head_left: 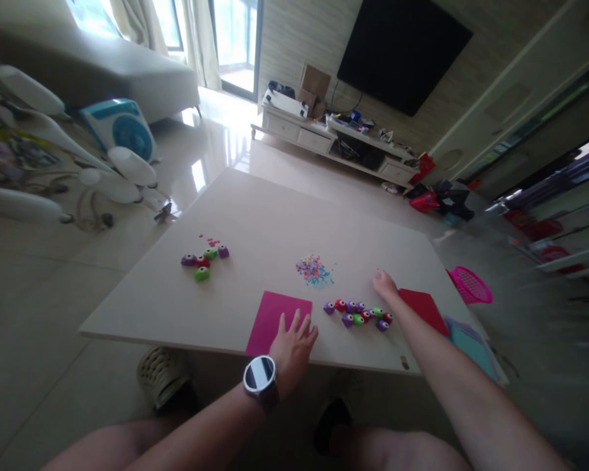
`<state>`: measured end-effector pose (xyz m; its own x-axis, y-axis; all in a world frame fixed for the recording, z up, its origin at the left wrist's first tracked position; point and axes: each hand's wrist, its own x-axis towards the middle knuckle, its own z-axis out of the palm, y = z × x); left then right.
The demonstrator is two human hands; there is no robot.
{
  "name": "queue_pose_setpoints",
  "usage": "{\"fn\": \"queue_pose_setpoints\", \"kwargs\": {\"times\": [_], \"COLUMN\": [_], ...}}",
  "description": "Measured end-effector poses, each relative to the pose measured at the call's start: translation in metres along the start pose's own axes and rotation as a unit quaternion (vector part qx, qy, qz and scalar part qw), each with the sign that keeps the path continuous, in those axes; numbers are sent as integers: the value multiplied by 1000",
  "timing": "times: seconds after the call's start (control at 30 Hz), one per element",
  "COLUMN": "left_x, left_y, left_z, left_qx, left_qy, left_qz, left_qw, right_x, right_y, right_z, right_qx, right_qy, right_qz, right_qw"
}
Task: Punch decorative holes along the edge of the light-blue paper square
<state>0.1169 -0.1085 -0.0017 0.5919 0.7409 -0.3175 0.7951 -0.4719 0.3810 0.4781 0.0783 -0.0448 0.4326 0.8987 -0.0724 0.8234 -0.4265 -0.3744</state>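
Observation:
My left hand (294, 340), with a watch on its wrist, lies with spread fingers on a magenta square sheet (267, 320) at the table's near edge. Further right, my right hand (383, 286) is closed in a pinch just above the tabletop; whatever its fingertips hold is too small to make out. Between the hands sits a cluster of purple, red and green eyeball-like toy pieces (358, 319). Beyond them is a loose pile of tiny multicoloured bits (315, 271). A red sheet (422, 311) lies beside my right forearm.
More eyed toy pieces (202, 273) stand on the left of the white table (275, 209), near a few red bits (213, 242). Pale blue sheets (474, 347) lie at the right edge, with a pink basket (471, 286) beyond. A TV cabinet (319, 137) stands behind.

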Motion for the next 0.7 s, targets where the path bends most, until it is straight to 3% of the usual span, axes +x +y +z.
{"fn": "queue_pose_setpoints", "kwargs": {"times": [0.17, 0.37, 0.53, 0.7], "left_x": [15, 21, 10, -2], "left_y": [0, 11, 19, 22], "left_z": [-8, -1, 4, 9], "left_qx": [-12, -26, -14, 2], "left_qy": [-2, 2, 7, 12], "left_qz": [-2, 15, 14, 21], "left_qw": [1000, 1000, 1000, 1000], "right_x": [16, -30, -110, -238], "right_y": [-7, -57, -82, -101], "right_z": [13, 22, -4, -34], "right_qx": [40, 149, 229, 306], "right_qy": [-7, -102, -116, -174], "right_qz": [-10, -137, -184, -251], "right_qw": [999, 974, 949, 902]}}
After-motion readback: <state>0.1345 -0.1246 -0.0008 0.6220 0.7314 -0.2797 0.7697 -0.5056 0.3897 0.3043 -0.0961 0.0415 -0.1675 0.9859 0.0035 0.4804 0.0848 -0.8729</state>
